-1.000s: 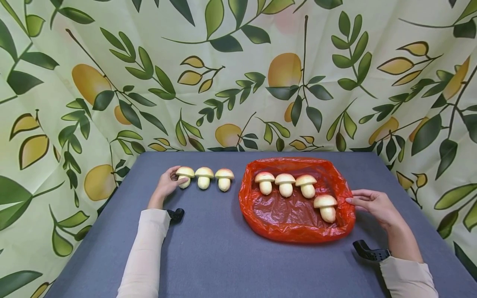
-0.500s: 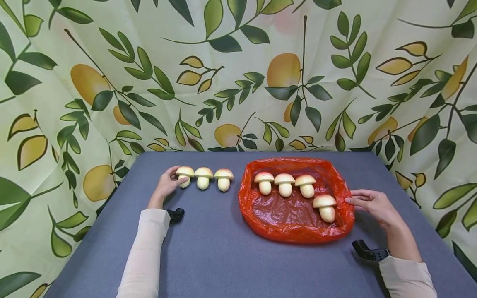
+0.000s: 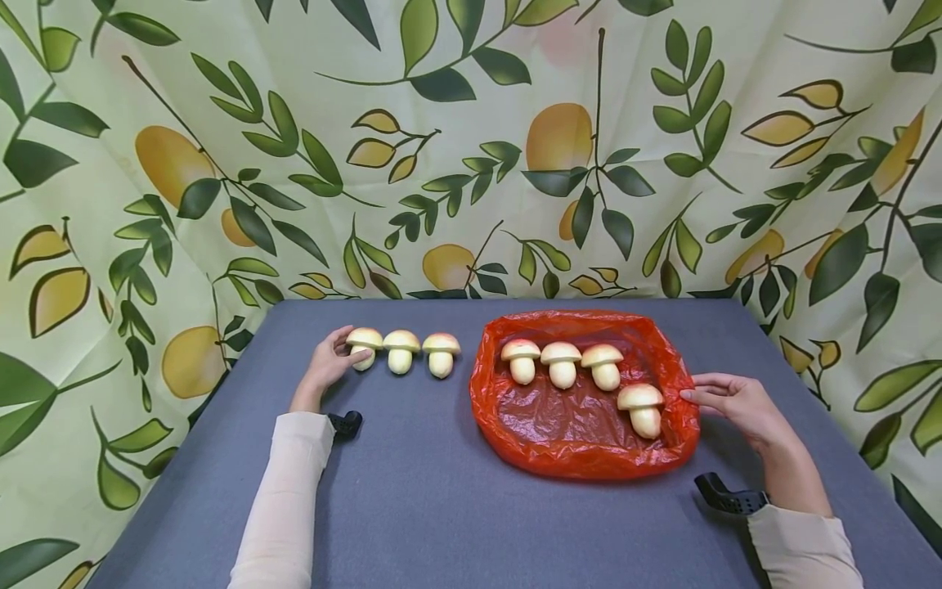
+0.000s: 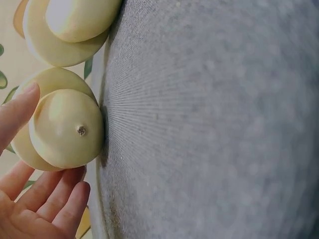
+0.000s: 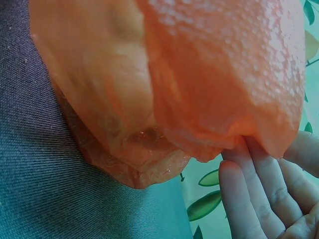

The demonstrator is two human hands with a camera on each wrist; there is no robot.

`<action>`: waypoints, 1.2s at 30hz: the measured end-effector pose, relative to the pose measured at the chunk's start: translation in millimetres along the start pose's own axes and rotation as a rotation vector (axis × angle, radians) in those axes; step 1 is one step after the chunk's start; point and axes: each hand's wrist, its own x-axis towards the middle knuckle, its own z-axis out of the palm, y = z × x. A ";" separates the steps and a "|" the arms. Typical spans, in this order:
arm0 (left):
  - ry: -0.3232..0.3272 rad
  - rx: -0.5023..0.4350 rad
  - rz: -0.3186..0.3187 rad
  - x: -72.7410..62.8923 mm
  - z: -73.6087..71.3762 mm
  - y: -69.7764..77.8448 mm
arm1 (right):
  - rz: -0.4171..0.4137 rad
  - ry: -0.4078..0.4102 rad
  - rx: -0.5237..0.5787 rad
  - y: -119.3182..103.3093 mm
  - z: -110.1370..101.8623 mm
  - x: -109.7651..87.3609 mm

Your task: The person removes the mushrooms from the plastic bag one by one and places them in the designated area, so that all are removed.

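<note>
My left hand holds the leftmost toy mushroom of a row of three on the table. In the left wrist view, the thumb lies on one side of that mushroom, and the fingers are on the other. Two more mushrooms, a middle one and a right one, stand beside it. On the right, a red plastic bag lies spread open with several similar mushrooms inside, one of them lower right. My right hand pinches the bag's right rim, thumb inward, fingers partly behind the plastic.
A grey cloth-covered table lies under everything. Behind and at both sides hangs a leaf-and-fruit patterned curtain. Black wrist cameras stick out from the left wrist and the right wrist, close over the table.
</note>
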 end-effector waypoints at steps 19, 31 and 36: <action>0.056 0.010 0.052 -12.7 -7.7 12.1 | -0.001 0.000 0.006 -0.5 0.5 0.6; 0.151 0.006 0.143 -29.5 -2.5 31.4 | 0.010 -0.007 -0.009 0.1 0.9 1.1; 0.137 -0.012 0.178 -39.7 5.2 42.2 | 0.013 -0.007 -0.025 0.4 1.2 1.7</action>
